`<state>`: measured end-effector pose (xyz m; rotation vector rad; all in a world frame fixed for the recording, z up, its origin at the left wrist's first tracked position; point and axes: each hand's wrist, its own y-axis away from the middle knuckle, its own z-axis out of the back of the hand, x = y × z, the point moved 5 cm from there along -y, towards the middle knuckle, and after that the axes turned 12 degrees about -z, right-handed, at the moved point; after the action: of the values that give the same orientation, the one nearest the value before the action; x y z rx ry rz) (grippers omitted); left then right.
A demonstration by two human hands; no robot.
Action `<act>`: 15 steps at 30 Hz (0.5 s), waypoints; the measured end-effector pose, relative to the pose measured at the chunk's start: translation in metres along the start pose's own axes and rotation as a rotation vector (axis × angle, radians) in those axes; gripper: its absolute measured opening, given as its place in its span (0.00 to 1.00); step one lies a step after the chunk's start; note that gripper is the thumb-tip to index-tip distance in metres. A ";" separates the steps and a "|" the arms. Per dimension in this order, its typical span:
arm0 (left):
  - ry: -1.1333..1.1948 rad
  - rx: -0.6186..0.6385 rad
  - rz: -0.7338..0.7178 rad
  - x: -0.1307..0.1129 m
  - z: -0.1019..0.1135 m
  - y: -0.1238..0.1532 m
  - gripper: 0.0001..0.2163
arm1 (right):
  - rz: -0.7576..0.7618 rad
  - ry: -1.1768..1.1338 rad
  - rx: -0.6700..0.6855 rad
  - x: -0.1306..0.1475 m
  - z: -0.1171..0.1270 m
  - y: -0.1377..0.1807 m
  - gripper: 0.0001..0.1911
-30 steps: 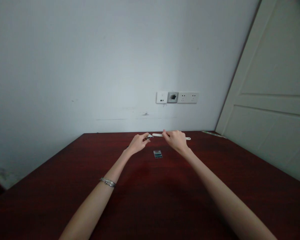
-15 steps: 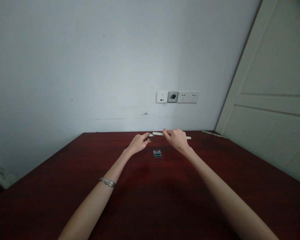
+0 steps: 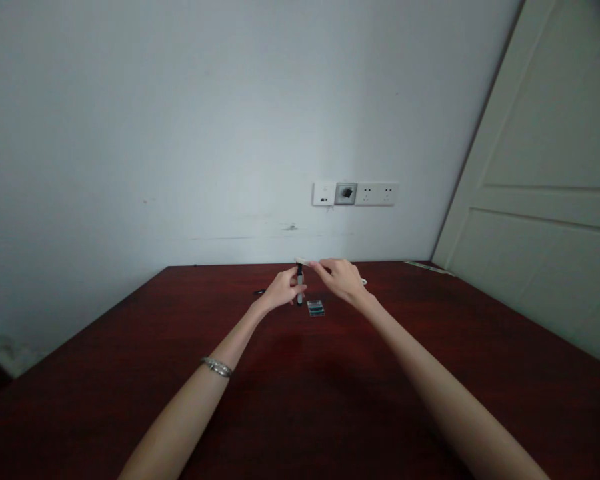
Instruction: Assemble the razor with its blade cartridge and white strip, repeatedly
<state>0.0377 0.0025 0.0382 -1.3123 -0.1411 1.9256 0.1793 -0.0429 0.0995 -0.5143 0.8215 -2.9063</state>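
My left hand (image 3: pixel 283 288) is closed around a slim black-and-grey tool (image 3: pixel 300 287), held upright above the table. Its exact kind is too small to make out. My right hand (image 3: pixel 343 277) grips a flat white stick (image 3: pixel 303 261) with a hole near its far right end. The stick's left tip lies across the top of the tool, seemingly touching it; its middle is hidden by my fingers. A small clear flat case (image 3: pixel 316 308) with dark contents rests on the table just below and between my hands.
The dark red table (image 3: pixel 300 400) reaches back to a white wall. A small black object (image 3: pixel 259 291) lies left of my left hand. Along the back right edge lies a thin pale strip (image 3: pixel 427 268). Wall sockets (image 3: pixel 377 194) sit above, and a pale panelled door (image 3: pixel 545 200) stands at right.
The tool in my left hand has turned upright and shows more of its length. My right hand has moved left, bringing the white stick's tip over the tool's top.
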 end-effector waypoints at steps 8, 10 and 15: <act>-0.012 0.007 -0.034 -0.006 0.003 0.000 0.10 | 0.026 -0.065 -0.019 -0.018 0.001 -0.004 0.30; -0.016 0.004 -0.043 -0.005 0.003 0.001 0.09 | 0.050 -0.072 -0.044 -0.022 0.003 -0.004 0.30; -0.004 -0.001 -0.028 -0.002 0.002 0.001 0.10 | 0.075 -0.100 -0.091 -0.011 0.006 0.002 0.31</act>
<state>0.0360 0.0013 0.0408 -1.3013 -0.1612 1.9051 0.1911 -0.0457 0.0998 -0.6167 0.9415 -2.7612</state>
